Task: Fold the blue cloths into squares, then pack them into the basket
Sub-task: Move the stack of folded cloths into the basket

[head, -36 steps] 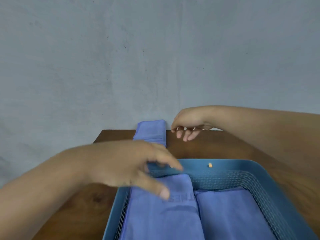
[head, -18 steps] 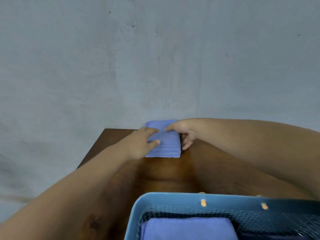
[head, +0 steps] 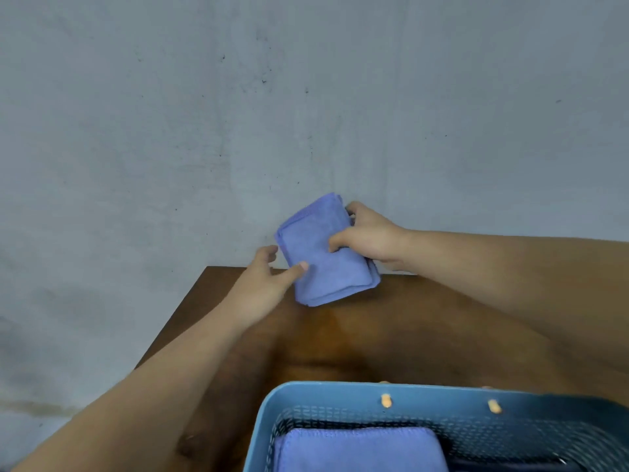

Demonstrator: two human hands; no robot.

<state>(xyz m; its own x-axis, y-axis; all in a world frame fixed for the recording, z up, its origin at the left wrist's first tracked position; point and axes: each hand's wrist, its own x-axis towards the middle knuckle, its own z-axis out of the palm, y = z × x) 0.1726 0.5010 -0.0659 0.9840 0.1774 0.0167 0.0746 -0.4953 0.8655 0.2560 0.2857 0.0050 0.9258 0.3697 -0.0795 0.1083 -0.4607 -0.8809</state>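
Observation:
A folded blue cloth (head: 320, 253) is lifted and tilted above the far end of the wooden table (head: 374, 338). My right hand (head: 369, 238) grips its right side, thumb on top and fingers behind. My left hand (head: 269, 277) touches its lower left edge with the thumb, fingers spread beside it. The blue basket (head: 340, 391) stands at the near edge, with another folded blue cloth (head: 357, 449) lying inside on the left.
A grey wall rises right behind the table's far edge. The table's left edge runs diagonally toward the near left. Two small orange pegs stick out of the basket's far rim. Bare wood lies between the basket and the held cloth.
Both hands reached the folded cloth at the far end of the table. My right hand took hold of it and raised it off the wood, tilting it. The view shifted farther forward.

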